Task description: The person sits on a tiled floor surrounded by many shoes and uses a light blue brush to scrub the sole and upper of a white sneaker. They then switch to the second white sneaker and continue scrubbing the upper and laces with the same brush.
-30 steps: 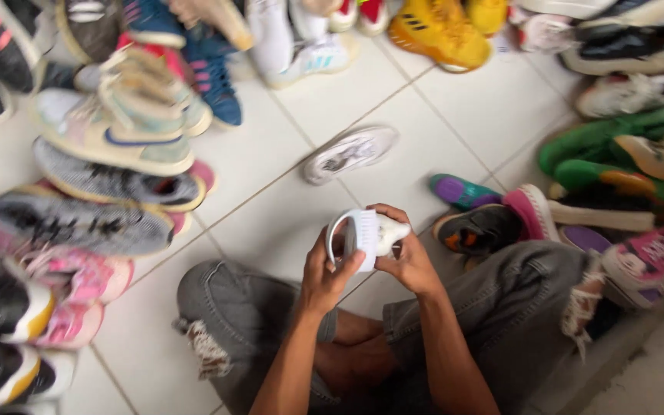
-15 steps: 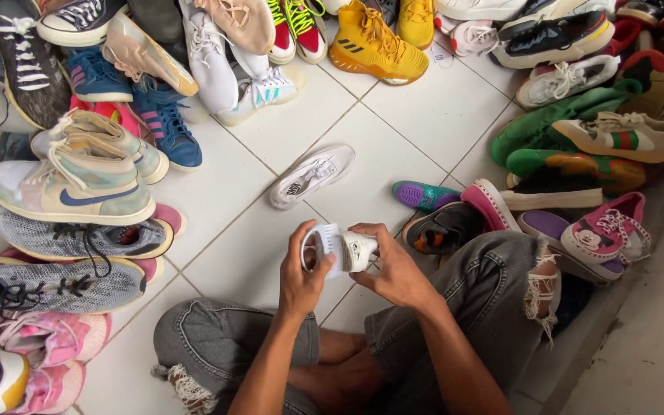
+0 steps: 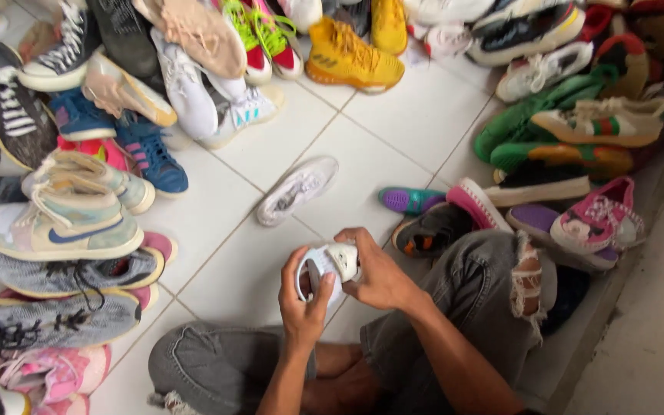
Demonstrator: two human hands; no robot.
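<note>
I see both hands closed on 1 white shoe [image 3: 330, 269], held above the floor between the knees, near the middle of the view. My left hand [image 3: 303, 301] grips it from below and from the near side, fingers curled tight around the heel end. My right hand [image 3: 376, 273] wraps over it from the right, thumb and fingers pressed against its upper (the shoe is partly hidden by the fingers, so I cannot tell which way its toe points).

Just beyond the hands, a 2nd white shoe [image 3: 297, 189] lies alone on the white tiled floor [image 3: 393, 131], tilted on its side and apart from the piles. To the right of the hands, a black shoe [image 3: 433, 229] with orange marks sits against the grey jeans [image 3: 470, 296] at the knee, and a purple shoe [image 3: 410, 200] lies just beyond it. Far off, a yellow high-top [image 3: 351, 55] stands at the edge of the far heap. On the left, a cream and blue high-top [image 3: 59, 223] rests on a stack of grey knit shoes [image 3: 71, 275].
</note>
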